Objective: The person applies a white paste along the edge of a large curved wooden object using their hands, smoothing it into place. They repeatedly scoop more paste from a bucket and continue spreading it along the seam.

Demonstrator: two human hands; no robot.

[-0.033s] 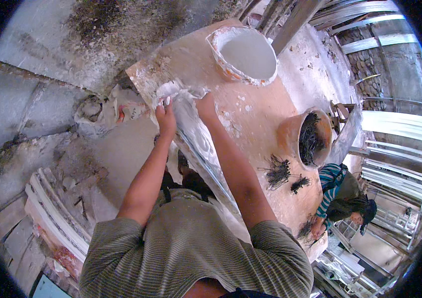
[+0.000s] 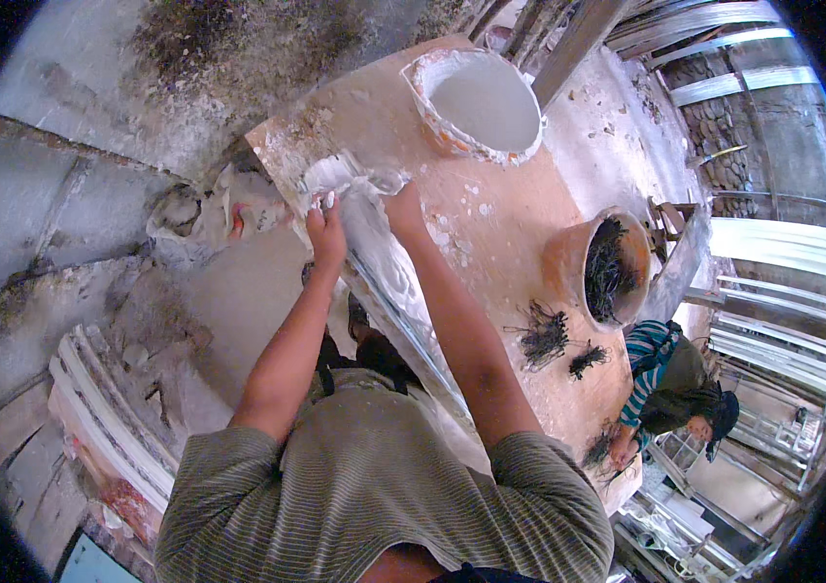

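Wet white plaster-like paste [image 2: 379, 233] covers a long narrow strip along the table's left edge. At its far end sits a crumpled white mass [image 2: 335, 175], between and just beyond my hands. My left hand [image 2: 327, 233] is at the strip's outer edge, its white-coated fingers drawn together; what they hold is too small to make out. Across the strip, my right hand [image 2: 405, 209] is closed against the mass, its fingertips hidden in the white. A thin straight rail [image 2: 384, 296] runs beside the strip toward my body.
On the tan board table [image 2: 500, 214] stand a tub of pale liquid [image 2: 486, 102] and an orange-brown bucket of dark fibres [image 2: 612, 272]. Dark fibre clumps [image 2: 544, 335] lie nearby. A co-worker [image 2: 675, 379] bends over the near right end. Curved white mouldings [image 2: 107, 418] rest at lower left.
The white mass at the strip's far end has shifted slightly in shape. My left hand has dropped very slightly toward me; my right hand stays nearly in place.
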